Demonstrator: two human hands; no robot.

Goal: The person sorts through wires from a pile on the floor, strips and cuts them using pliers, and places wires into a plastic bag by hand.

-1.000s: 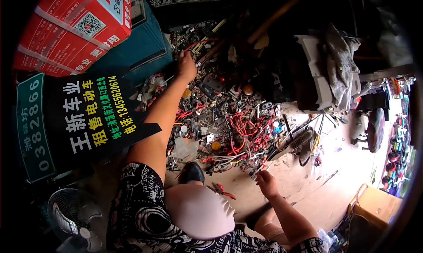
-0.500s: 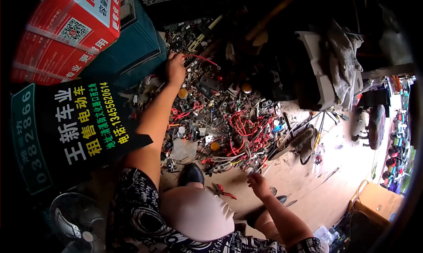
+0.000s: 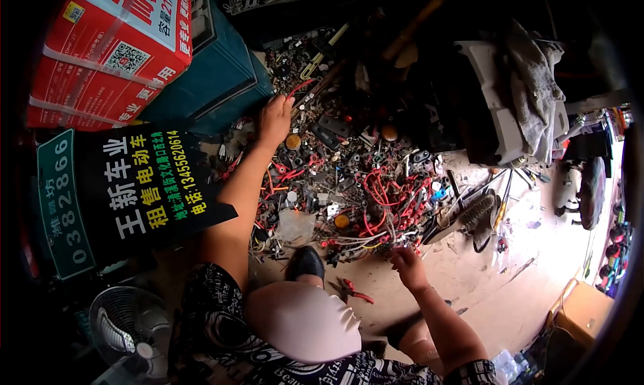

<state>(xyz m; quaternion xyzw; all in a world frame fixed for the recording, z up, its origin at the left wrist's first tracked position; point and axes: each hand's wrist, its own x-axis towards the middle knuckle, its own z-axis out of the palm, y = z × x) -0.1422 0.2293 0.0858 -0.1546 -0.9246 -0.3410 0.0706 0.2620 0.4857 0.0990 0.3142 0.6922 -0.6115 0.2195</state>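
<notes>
My left hand (image 3: 275,122) reaches to the far left part of a heap of loose parts and is closed on a red wire (image 3: 300,88), whose free end sticks out past the fingers. Below it lies a round amber piece (image 3: 293,141). My right hand (image 3: 408,269) hovers at the heap's near edge with curled fingers; whatever they may hold is too small to make out. A tangle of red wires (image 3: 386,200) and some pale cables (image 3: 359,240) lie just beyond that hand. Red-handled pliers (image 3: 355,291) rest on the floor between my arms.
A red carton (image 3: 100,63) sits on a teal box (image 3: 215,83) at the left, beside a black printed sign (image 3: 144,184). A fan (image 3: 131,331) stands lower left. A grey plastic shell with a cloth (image 3: 530,90) is at the right, above several long tools (image 3: 500,204).
My left hand has drawn back a little toward me, still with the red wire. My right hand has moved slightly forward to the heap's edge. The camera view has shifted slightly.
</notes>
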